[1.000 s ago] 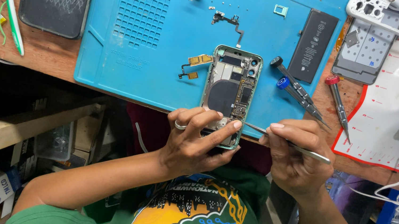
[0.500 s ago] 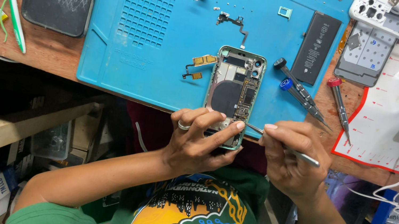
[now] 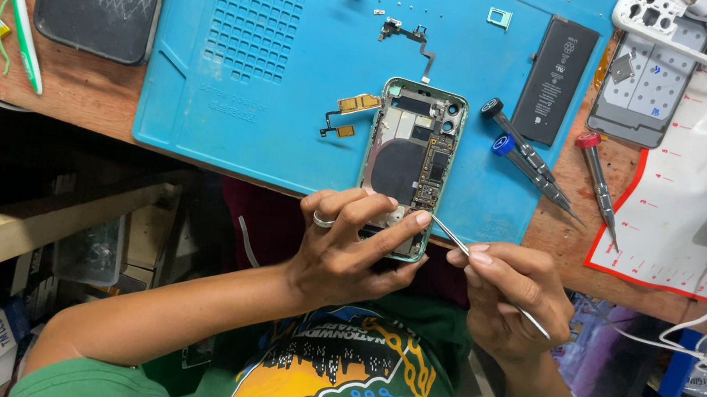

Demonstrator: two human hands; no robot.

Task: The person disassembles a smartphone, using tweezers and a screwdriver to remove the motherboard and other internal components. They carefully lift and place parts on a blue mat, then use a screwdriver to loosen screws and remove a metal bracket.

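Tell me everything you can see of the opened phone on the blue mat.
The opened phone lies flat, screen removed, insides facing up: pale green frame, dark round coil at centre, circuit board along one side, silvery shields near the top. It sits at the near edge of the blue mat, its lower end overhanging. The left hand steadies its lower end; the right hand brings metal tweezers to its lower edge.

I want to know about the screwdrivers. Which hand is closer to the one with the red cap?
The right hand, which sits just below and left of the red-capped screwdriver. The left hand is farther left, holding the opened phone.
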